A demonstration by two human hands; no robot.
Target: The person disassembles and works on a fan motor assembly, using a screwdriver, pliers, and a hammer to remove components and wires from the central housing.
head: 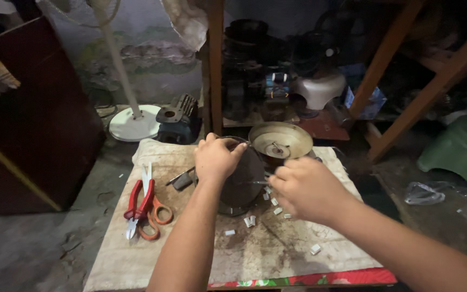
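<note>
The left hand (215,158) lies clenched over the top edge of a dark, round motor housing (241,181) that stands on its side on the stained cloth (277,249), fingers curled over the rim to steady it. The right hand (305,189) is closed around a thin metal tool whose tip (259,183) points into the housing's side; what kind of tool it is I cannot tell, since the fist hides the handle. If the tool slips off whatever it is prying, the tip could likely jab toward the left palm, which sits just beside its line of push. The housing rests on a curved edge, so a hard shove could roll it against the shallow brass-coloured dish (280,139) touching it behind. Small white scraps (249,220) scattered near the base could get swept off the cloth. The housing looks grimy, dark grey and worn, at the middle of the low table. Red-handled pliers (134,203) and orange-handled scissors (154,208) lie well apart to the left.
</note>
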